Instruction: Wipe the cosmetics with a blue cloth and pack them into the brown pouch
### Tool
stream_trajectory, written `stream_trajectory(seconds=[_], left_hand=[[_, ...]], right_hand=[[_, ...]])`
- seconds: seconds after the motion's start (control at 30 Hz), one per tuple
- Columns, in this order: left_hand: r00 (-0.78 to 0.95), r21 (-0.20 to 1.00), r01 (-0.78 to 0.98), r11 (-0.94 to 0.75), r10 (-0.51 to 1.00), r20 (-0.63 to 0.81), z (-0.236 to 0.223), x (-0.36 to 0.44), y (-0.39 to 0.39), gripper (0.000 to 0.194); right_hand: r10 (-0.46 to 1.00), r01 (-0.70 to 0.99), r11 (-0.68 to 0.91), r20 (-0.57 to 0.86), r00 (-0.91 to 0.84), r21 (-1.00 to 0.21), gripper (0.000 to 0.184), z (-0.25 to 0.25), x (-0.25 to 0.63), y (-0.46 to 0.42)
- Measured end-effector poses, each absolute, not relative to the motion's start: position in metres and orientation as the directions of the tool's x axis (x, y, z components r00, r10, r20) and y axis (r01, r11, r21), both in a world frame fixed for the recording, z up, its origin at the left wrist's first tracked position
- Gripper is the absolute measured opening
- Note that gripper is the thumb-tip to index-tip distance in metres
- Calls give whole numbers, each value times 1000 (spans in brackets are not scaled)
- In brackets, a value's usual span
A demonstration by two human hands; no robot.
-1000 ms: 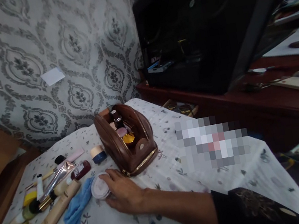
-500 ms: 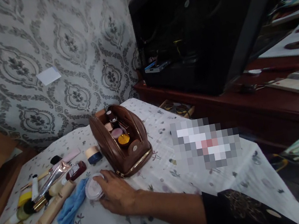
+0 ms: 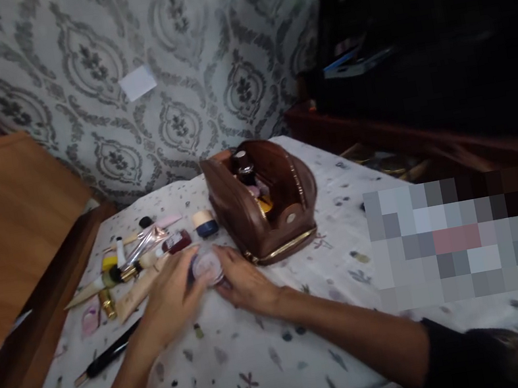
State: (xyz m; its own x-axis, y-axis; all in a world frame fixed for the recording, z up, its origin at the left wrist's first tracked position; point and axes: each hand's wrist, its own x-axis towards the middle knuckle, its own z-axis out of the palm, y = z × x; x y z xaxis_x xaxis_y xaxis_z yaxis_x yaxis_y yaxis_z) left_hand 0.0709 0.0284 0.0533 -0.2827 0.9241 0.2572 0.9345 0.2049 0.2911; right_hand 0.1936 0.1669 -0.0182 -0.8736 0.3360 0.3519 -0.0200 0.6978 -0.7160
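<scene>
Both my hands meet at a small round jar [image 3: 206, 268] with a clear lid, low over the patterned cloth. My left hand [image 3: 169, 297] grips its left side, thumb toward the lid. My right hand [image 3: 247, 283] closes round the right side, its fingers partly hidden. Just behind the right hand stands a brown makeup bag [image 3: 244, 223], unzipped, with a dark bottle [image 3: 244, 166] and a yellow-topped item [image 3: 265, 204] inside. A blue jar with a beige lid [image 3: 205, 223] sits left of the bag. Beyond my left hand lies a beige tube [image 3: 132, 298], partly covered.
Several cosmetics lie at the left, among them a dark red bottle [image 3: 176, 241], a shiny pink tube [image 3: 145, 244], a gold lipstick [image 3: 107, 304] and a black-handled brush [image 3: 109, 353]. A wooden panel [image 3: 5, 232] borders the left. A dark television [image 3: 445, 54] stands at right.
My left hand has come into view and joined my right hand at the round jar. The view has turned left, so the bag appears farther right. The blue cloth is now hidden.
</scene>
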Motion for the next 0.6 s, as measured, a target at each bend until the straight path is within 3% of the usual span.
stream_trajectory(seconds=[0.13,0.23,0.3,0.43,0.6], left_hand=[[-300,270,925,268,950,85,31,58,21,76],[-334,275,911,308,941,49,25,48,20,84],[-338,296,904,309,940,51,28,43,16,75],[-384,357,877,320,915,123,34,36,6,38],[-518,502,803,320,792,324,36,41,7,29]], right_hand=[[318,-42,718,381,-868,-695,82,-28,191,169],[322,-50,733,411,-853,-678,77,-32,191,170],[322,-51,747,428,-845,-663,74,-33,190,171],[317,-10,773,401,-859,-634,72,-30,186,171],[368,55,765,365,-855,-641,69,-21,181,167]])
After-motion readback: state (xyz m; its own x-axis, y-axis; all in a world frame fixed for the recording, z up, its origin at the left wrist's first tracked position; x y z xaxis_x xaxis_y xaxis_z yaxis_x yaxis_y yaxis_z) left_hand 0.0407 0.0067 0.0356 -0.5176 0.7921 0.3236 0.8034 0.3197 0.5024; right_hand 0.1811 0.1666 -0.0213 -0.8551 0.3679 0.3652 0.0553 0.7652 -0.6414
